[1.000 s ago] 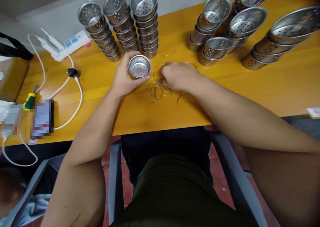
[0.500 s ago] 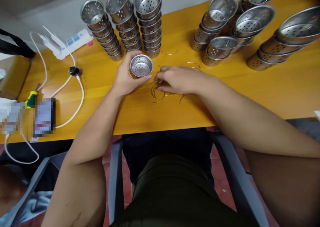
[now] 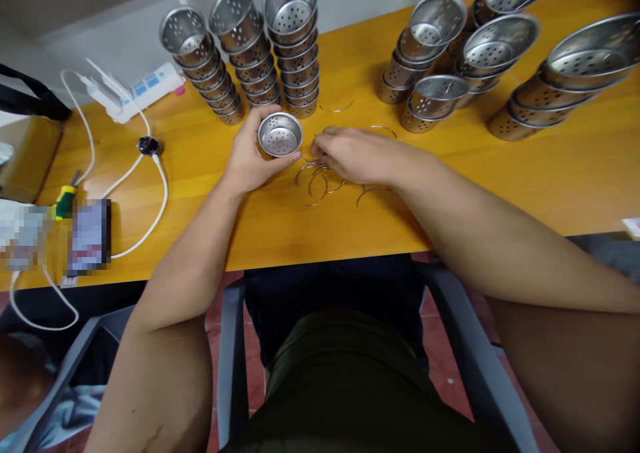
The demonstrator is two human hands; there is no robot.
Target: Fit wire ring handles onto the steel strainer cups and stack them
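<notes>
A small perforated metal cup (image 3: 281,135) stands mouth-up in the grip of my left hand (image 3: 250,152), fingers behind it and thumb along its near side. Just to its right, my right hand (image 3: 350,153) is closed with the fingertips bunched and pointing down. What those fingertips pinch, if anything, is hidden. Thin curved wires (image 3: 319,185) lie loose on the table below and around that hand, some partly covered by it. One separate curved wire (image 3: 337,110) rests farther back.
Nested perforated cups stand in tall stacks at the back left (image 3: 303,56) and in several stacks on the right (image 3: 424,100). On the left of the table (image 3: 325,236) are a power strip (image 3: 147,90), white cables, a phone (image 3: 89,236) and a green-and-yellow screwdriver (image 3: 65,201).
My right hand's fingertips have lifted slightly off the wires, and more of the wires show beneath. My left hand still holds the cup. The view has shifted a little.
</notes>
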